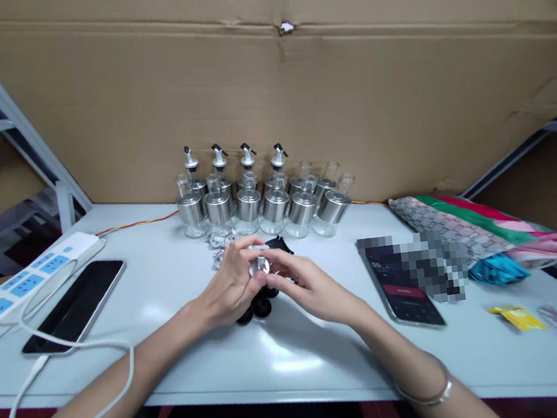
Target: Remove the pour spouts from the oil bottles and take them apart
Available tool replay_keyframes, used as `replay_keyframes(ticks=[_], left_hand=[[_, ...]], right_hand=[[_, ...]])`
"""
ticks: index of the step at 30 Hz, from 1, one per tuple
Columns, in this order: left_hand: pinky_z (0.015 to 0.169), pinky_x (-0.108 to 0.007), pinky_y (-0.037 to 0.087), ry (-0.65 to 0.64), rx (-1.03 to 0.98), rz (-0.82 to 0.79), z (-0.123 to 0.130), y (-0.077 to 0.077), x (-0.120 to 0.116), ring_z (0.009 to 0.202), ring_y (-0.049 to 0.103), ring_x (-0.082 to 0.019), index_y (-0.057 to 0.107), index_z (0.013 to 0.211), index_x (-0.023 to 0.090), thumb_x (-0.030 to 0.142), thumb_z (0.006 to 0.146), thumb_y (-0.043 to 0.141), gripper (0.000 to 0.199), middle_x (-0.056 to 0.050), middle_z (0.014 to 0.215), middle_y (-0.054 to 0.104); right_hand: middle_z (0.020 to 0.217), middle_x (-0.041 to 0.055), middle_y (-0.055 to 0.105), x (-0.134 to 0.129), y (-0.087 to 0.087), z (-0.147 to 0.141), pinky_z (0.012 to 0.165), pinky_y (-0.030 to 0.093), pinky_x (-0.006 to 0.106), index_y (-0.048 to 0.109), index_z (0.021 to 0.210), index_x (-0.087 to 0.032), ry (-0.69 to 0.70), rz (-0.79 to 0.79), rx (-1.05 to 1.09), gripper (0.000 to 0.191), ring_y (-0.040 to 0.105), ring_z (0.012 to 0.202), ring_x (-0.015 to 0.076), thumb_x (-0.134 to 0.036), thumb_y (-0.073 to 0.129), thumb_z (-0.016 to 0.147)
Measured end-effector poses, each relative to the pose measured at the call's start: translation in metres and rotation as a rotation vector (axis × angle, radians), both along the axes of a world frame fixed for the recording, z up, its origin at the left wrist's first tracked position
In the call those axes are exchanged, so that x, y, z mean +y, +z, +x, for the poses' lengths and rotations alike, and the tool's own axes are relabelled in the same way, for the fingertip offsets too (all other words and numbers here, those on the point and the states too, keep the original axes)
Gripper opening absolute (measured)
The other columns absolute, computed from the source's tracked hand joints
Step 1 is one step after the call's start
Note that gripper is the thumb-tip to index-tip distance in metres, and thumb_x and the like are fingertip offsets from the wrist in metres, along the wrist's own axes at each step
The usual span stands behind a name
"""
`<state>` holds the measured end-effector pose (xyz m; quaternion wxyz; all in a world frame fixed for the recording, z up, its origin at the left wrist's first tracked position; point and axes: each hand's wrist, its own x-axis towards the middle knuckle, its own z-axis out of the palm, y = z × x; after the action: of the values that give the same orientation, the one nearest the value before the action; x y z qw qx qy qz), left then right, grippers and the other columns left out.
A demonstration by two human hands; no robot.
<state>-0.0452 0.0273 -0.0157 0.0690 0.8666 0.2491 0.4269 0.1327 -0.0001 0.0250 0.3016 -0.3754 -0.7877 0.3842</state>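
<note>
Between both hands, near the middle of the table, is a small silver pourer part (261,264). My left hand (234,281) has its fingers around the part from the left. From the right, my right hand (312,285) pinches it with thumb and fingertips. Black round parts (261,306) lie on the table just under the hands. Behind the fingers are silver pourer pieces (219,240) and a pile of black pieces (278,244), both partly hidden. Glass bottles with steel sleeves (249,207) stand in rows beyond; those at the back left carry silver pourers with black levers (247,155).
A white power strip (25,285), a dark phone (75,306) and a white cable (130,367) are on the left. Toward the right lie another phone (403,289), patterned bags (466,228) and a yellow packet (517,318). A cardboard wall (245,92) rises behind the table (201,372).
</note>
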Motion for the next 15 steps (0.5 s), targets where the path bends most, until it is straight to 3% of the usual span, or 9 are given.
replay_keyframes(ticks=[3, 6, 11, 15], left_hand=[[0.094, -0.041, 0.043, -0.036, -0.058, -0.08, 0.001, -0.003, -0.001, 0.12, 0.041, -0.02, 0.033, 0.114, 0.024, 0.035, 0.098, 0.026, 0.02, -0.011, 0.122, 0.04], [0.093, -0.041, 0.042, -0.038, -0.042, -0.062, 0.001, -0.001, 0.0, 0.118, 0.043, -0.02, 0.034, 0.11, 0.023, 0.03, 0.098, 0.031, 0.015, -0.012, 0.121, 0.042], [0.086, -0.037, 0.042, -0.004, 0.043, 0.067, -0.002, 0.007, 0.001, 0.105, 0.052, -0.021, 0.037, 0.113, 0.019, 0.021, 0.093, 0.04, 0.021, -0.011, 0.111, 0.054], [0.088, -0.037, 0.041, 0.015, 0.085, 0.219, -0.001, 0.008, 0.003, 0.104, 0.055, -0.021, 0.038, 0.12, 0.017, 0.019, 0.088, 0.049, 0.034, -0.012, 0.111, 0.059]], right_hand=[[0.098, 0.0041, 0.061, 0.004, -0.008, -0.001, 0.07, 0.048, 0.026, 0.054, 0.116, -0.021, -0.043, -0.077, 0.164, 0.031, 0.056, 0.078, 0.013, -0.031, 0.053, 0.087], [0.084, 0.0009, 0.057, 0.008, -0.013, 0.003, 0.066, 0.046, 0.026, 0.058, 0.104, -0.02, -0.117, -0.068, 0.186, 0.027, 0.053, 0.073, 0.0126, -0.033, 0.062, 0.081], [0.073, -0.0021, 0.051, 0.009, -0.012, 0.01, 0.062, 0.043, 0.026, 0.053, 0.084, -0.019, -0.229, 0.084, 0.127, 0.03, 0.049, 0.066, 0.0126, -0.039, 0.072, 0.072], [0.071, -0.0017, 0.052, 0.008, -0.009, 0.013, 0.057, 0.039, 0.024, 0.049, 0.079, -0.019, -0.27, 0.213, 0.093, 0.031, 0.046, 0.063, 0.0116, -0.043, 0.069, 0.075]])
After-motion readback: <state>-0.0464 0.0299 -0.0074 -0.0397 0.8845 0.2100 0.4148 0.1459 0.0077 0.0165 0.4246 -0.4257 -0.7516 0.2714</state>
